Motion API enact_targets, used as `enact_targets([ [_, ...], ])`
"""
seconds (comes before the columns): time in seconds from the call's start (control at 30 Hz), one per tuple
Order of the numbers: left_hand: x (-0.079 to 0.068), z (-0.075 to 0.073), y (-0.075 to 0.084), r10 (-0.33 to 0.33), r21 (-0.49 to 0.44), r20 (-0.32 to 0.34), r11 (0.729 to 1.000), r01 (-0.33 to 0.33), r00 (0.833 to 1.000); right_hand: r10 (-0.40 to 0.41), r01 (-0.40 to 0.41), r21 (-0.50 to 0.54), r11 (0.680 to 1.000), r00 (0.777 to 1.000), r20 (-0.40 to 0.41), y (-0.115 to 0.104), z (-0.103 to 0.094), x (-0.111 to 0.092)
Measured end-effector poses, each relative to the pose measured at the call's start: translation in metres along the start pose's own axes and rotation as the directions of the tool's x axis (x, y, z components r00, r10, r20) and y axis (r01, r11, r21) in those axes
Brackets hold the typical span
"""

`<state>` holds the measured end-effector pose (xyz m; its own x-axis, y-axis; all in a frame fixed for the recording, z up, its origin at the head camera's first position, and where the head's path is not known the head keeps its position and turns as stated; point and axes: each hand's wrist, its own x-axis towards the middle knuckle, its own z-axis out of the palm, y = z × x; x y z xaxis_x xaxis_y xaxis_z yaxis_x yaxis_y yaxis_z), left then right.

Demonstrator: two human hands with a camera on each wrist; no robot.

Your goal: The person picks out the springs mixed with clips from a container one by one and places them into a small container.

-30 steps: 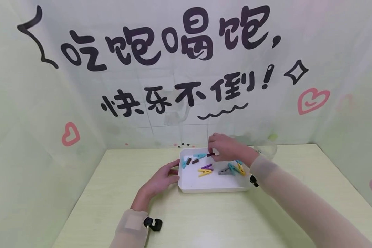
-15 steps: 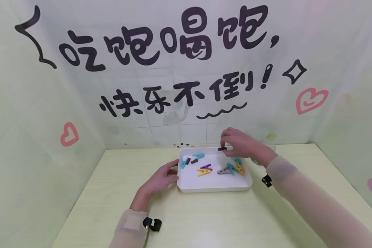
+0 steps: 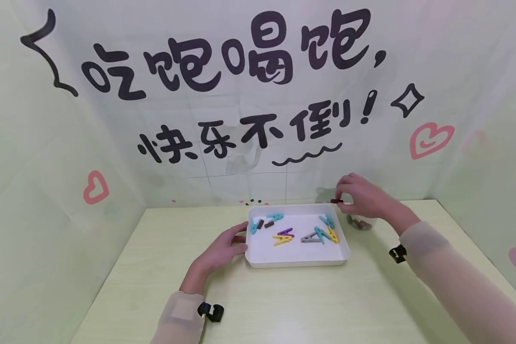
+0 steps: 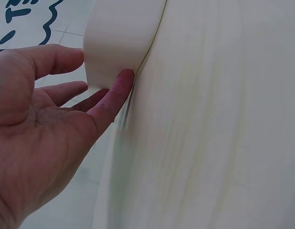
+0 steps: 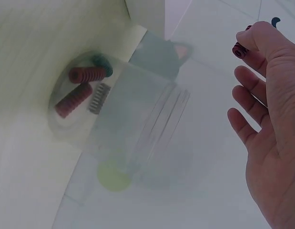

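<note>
My right hand (image 3: 364, 197) pinches a dark red coil spring (image 5: 239, 50) between thumb and index finger; the other fingers are loosely bent. It is above a clear jar (image 5: 152, 119) holding red springs (image 5: 75, 101), a grey spring (image 5: 99, 98) and a dark teal piece (image 5: 102, 64). At the left side of a white tray (image 3: 296, 263), my left hand (image 3: 220, 249) touches the wall with extended fingers. The tray contains two short dark springs (image 3: 269, 224), a grey clothespin (image 3: 311, 238), a purple clothespin (image 3: 286, 232), yellow clothespins (image 3: 283, 239) and several blue clothespins (image 3: 276, 217).
A pale wood-look table (image 3: 258, 306) carries the tray and jar. Behind stands a light curtain-like backdrop (image 3: 176, 186) with large black characters, close to the table's back edge. The jar is right of the tray, near that edge.
My right hand has carried the dark red spring from above the tray rightward, past its back right corner to over the jar. My left hand has stayed at the tray.
</note>
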<state>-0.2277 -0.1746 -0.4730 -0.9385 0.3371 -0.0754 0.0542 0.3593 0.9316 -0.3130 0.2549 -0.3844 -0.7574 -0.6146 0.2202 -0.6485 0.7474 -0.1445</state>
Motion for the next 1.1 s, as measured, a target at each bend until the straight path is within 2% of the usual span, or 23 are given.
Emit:
enact_targets([
  [0.43,-0.001,0.001,-0.003,-0.009,0.0,-0.013,1.0,0.009,1.0,0.145,-0.143,0.074,0.987,0.989,-0.016,0.038,-0.002,-0.036],
  [0.7,-0.001,0.002,0.001,-0.009,0.021,-0.006,1.0,0.01,1.0,0.195,-0.192,0.056,0.98,0.98,-0.043,0.051,0.004,-0.05],
  [0.87,-0.001,0.002,0.002,-0.012,0.024,-0.01,1.0,0.012,1.0,0.206,-0.201,0.073,0.977,0.976,-0.067,0.049,0.007,-0.048],
  [1.1,0.0,0.001,0.001,0.0,0.013,-0.011,1.0,0.0,1.0,0.171,-0.165,0.094,0.982,0.983,-0.066,0.034,0.005,-0.033],
])
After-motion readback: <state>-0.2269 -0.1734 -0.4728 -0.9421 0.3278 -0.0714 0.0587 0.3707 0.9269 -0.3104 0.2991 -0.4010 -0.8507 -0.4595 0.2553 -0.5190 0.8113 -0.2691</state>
